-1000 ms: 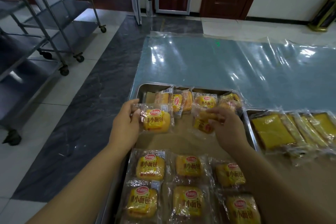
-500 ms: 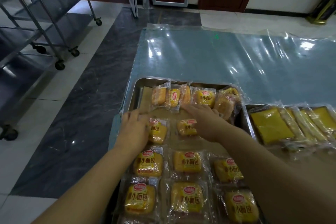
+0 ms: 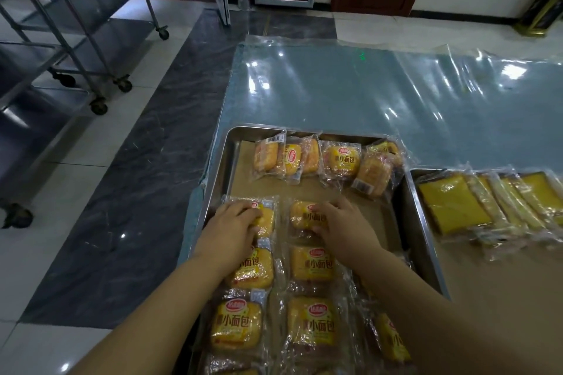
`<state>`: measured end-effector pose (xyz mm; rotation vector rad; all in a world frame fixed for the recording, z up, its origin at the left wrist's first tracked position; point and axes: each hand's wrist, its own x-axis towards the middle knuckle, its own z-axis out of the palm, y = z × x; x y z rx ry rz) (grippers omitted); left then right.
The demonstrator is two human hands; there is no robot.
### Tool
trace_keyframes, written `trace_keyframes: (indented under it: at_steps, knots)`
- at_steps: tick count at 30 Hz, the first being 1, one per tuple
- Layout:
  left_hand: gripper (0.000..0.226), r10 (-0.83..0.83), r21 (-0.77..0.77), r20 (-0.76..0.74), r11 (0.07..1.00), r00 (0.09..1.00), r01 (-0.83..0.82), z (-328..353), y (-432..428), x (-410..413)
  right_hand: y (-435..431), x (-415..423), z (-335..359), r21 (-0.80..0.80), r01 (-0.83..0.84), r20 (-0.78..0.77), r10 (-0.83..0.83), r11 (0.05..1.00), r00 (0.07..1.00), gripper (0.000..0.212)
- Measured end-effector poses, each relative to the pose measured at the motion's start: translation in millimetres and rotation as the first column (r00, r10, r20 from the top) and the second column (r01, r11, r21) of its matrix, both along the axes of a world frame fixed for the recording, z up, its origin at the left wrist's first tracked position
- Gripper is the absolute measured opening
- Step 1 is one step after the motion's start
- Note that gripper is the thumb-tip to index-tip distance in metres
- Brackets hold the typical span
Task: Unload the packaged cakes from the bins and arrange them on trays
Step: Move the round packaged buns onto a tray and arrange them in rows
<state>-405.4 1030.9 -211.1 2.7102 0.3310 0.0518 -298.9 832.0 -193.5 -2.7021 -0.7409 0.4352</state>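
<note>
Plastic-covered table (image 3: 335, 94), steel tray (image 3: 227, 167) of cakes.
Left hand (image 3: 231, 228), fingers relaxed, presses the edge packet (image 3: 268, 221); right hand (image 3: 344, 228), fingers spread, presses the middle packet (image 3: 300, 216). Loose packets (image 3: 341, 158) crowd the far end.

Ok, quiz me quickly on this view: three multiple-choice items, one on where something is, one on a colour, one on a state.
1. Where is the loose heap of cakes?
A at the far end of the tray
B on the floor
C on the steel cart

2. What colour is the logo on the packs?
A blue
B red
C green

3. The cake under the right hand is:
A lifted in the air
B standing on edge
C lying flat on the tray

Answers:
1 A, the heap lies against the far rim.
2 B, red ovals show on every face-up pack.
3 C, the hand rests on it, label up.
</note>
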Motion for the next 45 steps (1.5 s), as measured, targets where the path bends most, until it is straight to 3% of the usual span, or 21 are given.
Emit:
trace_keyframes:
  at_steps: [5,10,15,20,26,30,33,37,40,45]
  knots:
    - [0.032,-0.029,-0.012,0.037,0.999,0.999,0.03,6,-2,1,-7,-5,5,0.076,-0.022,0.005,0.021,0.997,1.0,0.038]
    - [0.026,-0.073,-0.016,0.109,0.997,0.991,0.075,17,-18,22,-34,18,19,0.213,0.143,0.137,-0.174,0.967,0.975,0.031]
    - [0.027,-0.164,-0.029,0.131,0.985,0.978,0.169,24,-43,57,-60,60,28,0.227,0.383,0.154,-0.422,0.895,0.894,0.043]
    - [0.035,-0.268,-0.032,0.086,0.962,0.96,0.271,21,-68,80,-66,97,33,0.13,0.416,0.159,-0.433,0.9,0.887,0.064]
    - [0.035,-0.292,0.011,-0.102,0.956,0.951,0.294,14,-74,81,-61,111,30,-0.068,0.365,0.263,-0.337,0.928,0.904,0.036]
    - [0.037,-0.286,-0.025,-0.076,0.958,0.955,0.284,9,-72,76,-61,106,26,0.006,0.384,0.284,-0.37,0.923,0.884,0.021]
    - [0.038,-0.258,-0.064,-0.033,0.965,0.965,0.256,5,-71,70,-62,98,19,0.018,0.396,0.261,-0.387,0.918,0.885,0.038]
    - [0.04,-0.229,-0.082,-0.018,0.97,0.973,0.227,1,-71,58,-60,94,10,-0.123,0.388,0.219,-0.357,0.913,0.908,0.074]
    - [0.041,-0.224,-0.08,-0.008,0.972,0.975,0.222,1,-71,55,-55,93,3,-0.181,0.404,0.195,-0.37,0.897,0.908,0.082]
    - [0.043,-0.224,-0.078,-0.028,0.972,0.974,0.221,2,-71,56,-54,98,-2,-0.143,0.426,0.105,-0.414,0.893,0.904,0.091]
